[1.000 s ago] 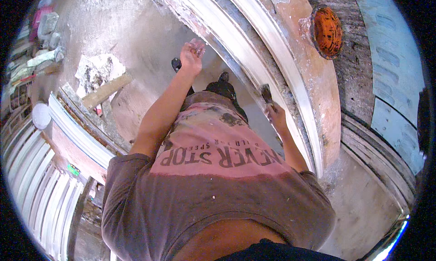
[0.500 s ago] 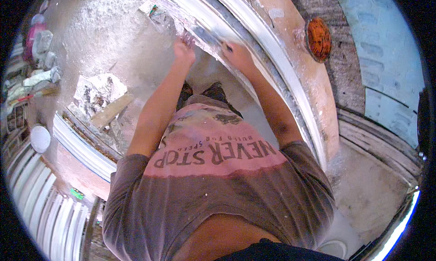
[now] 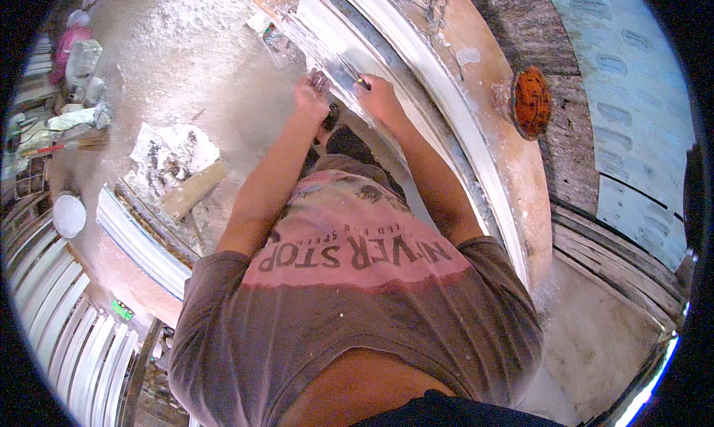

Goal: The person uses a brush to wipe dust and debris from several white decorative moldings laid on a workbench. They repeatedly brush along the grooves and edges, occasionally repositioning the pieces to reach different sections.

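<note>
My right hand (image 3: 381,98) is closed around a small tool that looks like a scraper (image 3: 363,83), with a dark, yellowish-ended handle and what seems a flat grey blade toward the left. It is held over the near edge of a long white moulding (image 3: 387,66). Close by on the left, my left hand (image 3: 311,98) has its palm turned up and its fingers partly bent but apart, with whitish smears on them. Nothing plainly shows in that hand. Its fingertips are near the moulding's edge; I cannot tell whether they touch it.
Right of the moulding, an orange-brown round object (image 3: 531,103) sits at the edge of a pinkish board (image 3: 513,182). A white-crusted heap (image 3: 167,152) and a wooden piece (image 3: 195,191) lie at left. White strips (image 3: 52,289) are stacked lower left, near a white round lid (image 3: 69,215).
The whole view has shifted slightly, with the orange object and board lower in it. My left hand sits a little lower, its fingers more bent. My right hand still grips the tool.
</note>
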Demonstrator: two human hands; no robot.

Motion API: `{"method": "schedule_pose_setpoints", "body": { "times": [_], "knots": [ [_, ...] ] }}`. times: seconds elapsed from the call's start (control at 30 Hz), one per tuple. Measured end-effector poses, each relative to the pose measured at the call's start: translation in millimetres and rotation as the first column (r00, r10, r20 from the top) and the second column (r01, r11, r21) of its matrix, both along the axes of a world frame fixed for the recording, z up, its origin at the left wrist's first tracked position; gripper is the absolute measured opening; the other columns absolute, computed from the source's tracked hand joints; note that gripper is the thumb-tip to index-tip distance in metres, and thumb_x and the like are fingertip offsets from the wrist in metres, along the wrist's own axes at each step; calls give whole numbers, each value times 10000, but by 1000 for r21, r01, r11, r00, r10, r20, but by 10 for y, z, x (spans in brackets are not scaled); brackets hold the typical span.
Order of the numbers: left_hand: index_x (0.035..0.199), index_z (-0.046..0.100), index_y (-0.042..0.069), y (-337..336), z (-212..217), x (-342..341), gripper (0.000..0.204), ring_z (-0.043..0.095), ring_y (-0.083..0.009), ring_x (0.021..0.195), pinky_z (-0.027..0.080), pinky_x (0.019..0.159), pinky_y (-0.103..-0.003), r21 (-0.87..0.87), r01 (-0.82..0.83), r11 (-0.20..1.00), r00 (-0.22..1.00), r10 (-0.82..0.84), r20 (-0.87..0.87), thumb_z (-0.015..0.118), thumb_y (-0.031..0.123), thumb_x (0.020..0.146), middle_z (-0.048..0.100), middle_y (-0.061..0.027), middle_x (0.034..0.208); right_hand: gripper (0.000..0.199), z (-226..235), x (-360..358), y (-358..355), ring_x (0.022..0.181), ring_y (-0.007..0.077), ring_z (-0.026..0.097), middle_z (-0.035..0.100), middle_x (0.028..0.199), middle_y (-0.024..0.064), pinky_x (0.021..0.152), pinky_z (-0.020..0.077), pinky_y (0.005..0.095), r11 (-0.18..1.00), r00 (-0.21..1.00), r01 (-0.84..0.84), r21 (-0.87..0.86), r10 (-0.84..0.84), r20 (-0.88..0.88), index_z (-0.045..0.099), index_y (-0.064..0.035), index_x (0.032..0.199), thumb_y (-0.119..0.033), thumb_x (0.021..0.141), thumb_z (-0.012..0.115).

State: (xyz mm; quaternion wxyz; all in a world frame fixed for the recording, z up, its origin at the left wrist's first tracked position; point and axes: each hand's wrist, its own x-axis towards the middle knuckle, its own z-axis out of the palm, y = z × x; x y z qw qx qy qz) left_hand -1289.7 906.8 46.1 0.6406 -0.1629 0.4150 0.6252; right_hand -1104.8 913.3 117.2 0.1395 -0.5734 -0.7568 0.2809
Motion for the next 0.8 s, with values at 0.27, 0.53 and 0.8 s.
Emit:
{"method": "schedule_pose_setpoints", "body": {
  "times": [0.27, 0.53, 0.8],
  "knots": [
    [1078, 568, 77, 324, -111, -155, 295, 554, -198, 918, 435, 854, -352, 23, 82, 996, 992, -79, -99, 399, 303, 993, 613, -64, 1002, 346, -28, -176, 50, 634, 200, 661, 688, 776, 167, 606, 514, 352, 924, 924, 178, -338, -275, -267, 635, 12, 1164, -231, 922, 588],
    [952, 571, 55, 803, -44, -200, 300, 576, -248, 858, 476, 848, -408, -86, -44, 995, 986, 29, -166, 372, 277, 982, 611, -107, 891, 327, -184, -732, 452, 659, 290, 667, 665, 768, 216, 680, 513, 403, 985, 938, 162, -52, -170, -303, 654, 8, 1069, -273, 915, 586],
    [1126, 561, 6, 988, -201, -621, 394, 578, -247, 874, 484, 844, -389, -153, -99, 983, 976, 66, -208, 361, 322, 1001, 613, -110, 969, 324, -25, -753, 546, 636, 263, 646, 662, 709, 163, 651, 504, 393, 901, 941, 134, -413, -246, -231, 657, 7, 1043, -285, 917, 592]
  ]
}}
